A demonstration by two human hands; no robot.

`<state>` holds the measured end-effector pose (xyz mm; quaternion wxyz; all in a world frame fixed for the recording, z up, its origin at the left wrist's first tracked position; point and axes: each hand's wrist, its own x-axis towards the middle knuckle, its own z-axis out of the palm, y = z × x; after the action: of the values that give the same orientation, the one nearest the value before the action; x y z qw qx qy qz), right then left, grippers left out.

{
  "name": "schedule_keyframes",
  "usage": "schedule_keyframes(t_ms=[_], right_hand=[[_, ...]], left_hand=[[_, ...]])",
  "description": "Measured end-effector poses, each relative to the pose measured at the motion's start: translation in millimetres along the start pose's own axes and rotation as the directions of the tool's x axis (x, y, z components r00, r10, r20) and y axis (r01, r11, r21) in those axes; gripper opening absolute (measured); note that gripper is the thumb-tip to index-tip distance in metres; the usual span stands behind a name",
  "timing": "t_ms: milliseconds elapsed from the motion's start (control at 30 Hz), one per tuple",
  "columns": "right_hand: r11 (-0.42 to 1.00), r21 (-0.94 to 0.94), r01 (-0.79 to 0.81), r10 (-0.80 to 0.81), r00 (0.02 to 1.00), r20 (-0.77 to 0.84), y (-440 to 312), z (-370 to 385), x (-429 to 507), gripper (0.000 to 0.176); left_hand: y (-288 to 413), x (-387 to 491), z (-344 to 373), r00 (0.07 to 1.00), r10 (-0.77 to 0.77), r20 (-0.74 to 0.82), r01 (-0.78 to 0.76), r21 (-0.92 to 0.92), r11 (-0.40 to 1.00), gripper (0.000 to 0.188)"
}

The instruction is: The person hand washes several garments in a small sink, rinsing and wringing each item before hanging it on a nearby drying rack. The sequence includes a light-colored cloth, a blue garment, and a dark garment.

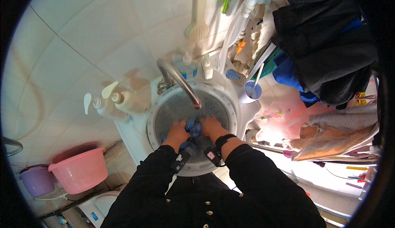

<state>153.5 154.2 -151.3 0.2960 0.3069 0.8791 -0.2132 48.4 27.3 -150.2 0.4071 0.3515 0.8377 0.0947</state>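
A round white basin [153, 140] with a holed rim sits on the washbasin under a curved metal faucet [184, 81]. Cloudy water [166, 107] fills much of it. A wet blue cloth [193, 127] lies bunched in the water between my hands. My left hand [178, 133] is closed on the cloth's left side. On the right side, my right hand [211, 125] grips the cloth, its fingertips partly under the water. Part of the cloth also shows below my left wrist. Both wrists wear black straps with small devices.
Pump bottles [132, 102] stand on the left ledge; a blue cup [252, 91] holding a white-handled item stands at the right. Dark clothes [327, 42] and towels [342, 126] hang at the right. A pink tub [81, 171] and a purple bucket [37, 181] are at the lower left.
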Motion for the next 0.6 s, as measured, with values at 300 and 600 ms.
schedule_keyframes(t_ms=[300, 600], right_hand=[[0.809, 0.291, 0.511, -0.308, 0.789, -0.531, -45, -37, -61, 0.024], [0.691, 0.457, 0.560, -0.190, 0.751, -0.632, -57, -34, -68, 0.057]], left_hand=[[-10, -6, -44, 0.982, 0.142, 0.125, 0.178, -0.867, -0.465, 0.044], [36, -33, -58, 0.971, 0.227, 0.071, 0.154, -0.917, -0.369, 0.063]])
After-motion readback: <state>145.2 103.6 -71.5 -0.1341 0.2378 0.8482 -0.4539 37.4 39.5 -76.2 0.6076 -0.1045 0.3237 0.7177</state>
